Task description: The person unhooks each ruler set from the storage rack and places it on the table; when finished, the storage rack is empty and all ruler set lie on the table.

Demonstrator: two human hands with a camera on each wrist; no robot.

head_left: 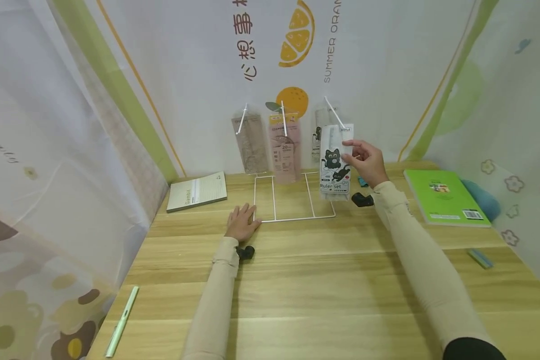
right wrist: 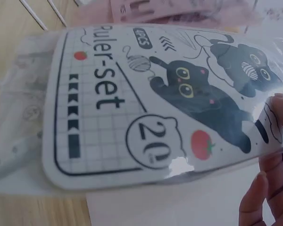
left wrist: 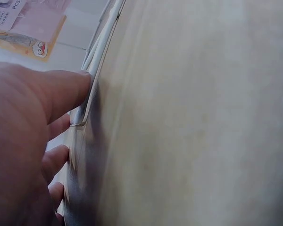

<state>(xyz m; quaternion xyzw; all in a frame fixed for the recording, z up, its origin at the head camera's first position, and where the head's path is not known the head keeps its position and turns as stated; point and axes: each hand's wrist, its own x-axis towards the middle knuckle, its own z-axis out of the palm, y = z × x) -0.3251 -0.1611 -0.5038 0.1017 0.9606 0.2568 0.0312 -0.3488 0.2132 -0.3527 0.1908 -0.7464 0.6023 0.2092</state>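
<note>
My right hand point(head_left: 366, 162) pinches the right edge of a ruler set point(head_left: 332, 175) in a clear sleeve, its white card printed with black cats. The top of this pack overlaps the front tip of the right prong of a white wire display rack point(head_left: 294, 219). Behind it, another ruler set point(head_left: 316, 142) hangs farther back on that prong. Low at the rack's front left corner, my left hand point(head_left: 242, 223) rests with fingers spread; in the left wrist view its thumb point(left wrist: 70, 89) touches the wire. A pink pack point(head_left: 284, 155) hangs from the middle prong, a greyish-brown pack point(head_left: 252, 145) from the left one.
A notebook point(head_left: 197, 191) lies left of the rack. On the right are a bright green book point(head_left: 445, 197), a blue rounded object point(head_left: 481, 199) and a small blue-green block point(head_left: 480, 258). A light green pen point(head_left: 122, 322) lies near the left table edge. Printed curtains surround the table.
</note>
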